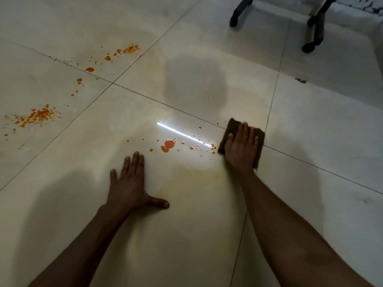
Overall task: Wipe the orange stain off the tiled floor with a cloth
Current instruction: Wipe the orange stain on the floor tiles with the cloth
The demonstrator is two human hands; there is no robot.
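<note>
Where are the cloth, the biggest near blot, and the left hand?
cloth [233,126]: head view, far left corner beyond the fingers.
blot [167,145]: head view, centre of the orange pool.
left hand [129,187]: head view, back of hand.

Dim overall; bright glare streak [182,134] on glossy floor [207,224], soft glow around it; broad soft shadows lower left and centre; corners darker, grout lines bowed

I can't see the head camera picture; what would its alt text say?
A person's right hand presses a brown cloth flat on a pale tiled floor, just right of an orange blob and scattered droplets. The left hand rests open, palm down, on the tile. More orange splatter lies far left, and dark chair legs stand top right.
</note>
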